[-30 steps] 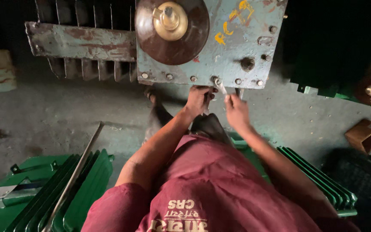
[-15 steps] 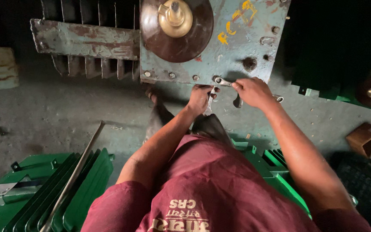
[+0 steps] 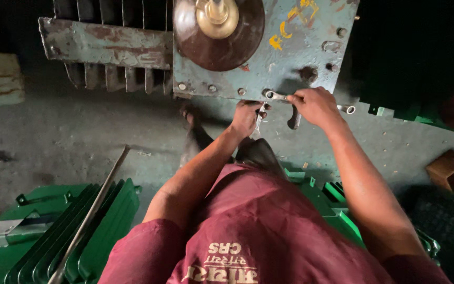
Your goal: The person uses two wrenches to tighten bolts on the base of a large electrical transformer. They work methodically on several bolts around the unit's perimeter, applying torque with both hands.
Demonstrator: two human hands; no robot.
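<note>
Spanner [image 3: 275,95] is held in the right hand [image 3: 316,105], its ring end seated on a bolt at the lower edge of the blue-grey lid [image 3: 290,52] of the old metal tank. Head view only, so all is read from above.

Right hand: fingers are closed round the spanner shank, handle lying roughly level w/ the lid edge. Left hand [image 3: 245,117] is placed just below the same edge, fingers curled on a second slim tool [image 3: 259,118] that is pointed up under the flange; prob. the nut is being held from beneath, but that part is hidden.

For the step to be done well, the ring should be kept fully down on the bolt head, square to it, so no corner is rounded. Force is best applied at the far end of the handle, in a steady pull, not a jerk. The lower tool should be braced firm vs. the flange so the nut isn't spun. Knuckles are close to the lid edge and to other bolts [image 3: 211,88] along it; a slip would be felt there.

Elsewhere: a brown ribbed insulator [image 3: 219,31] w/ brass cap is seen on the lid, rusty fins [image 3: 106,47] to its left. Green finned panels [image 3: 95,226] and a long metal bar [image 3: 92,210] lie on the floor near the person's left side.
</note>
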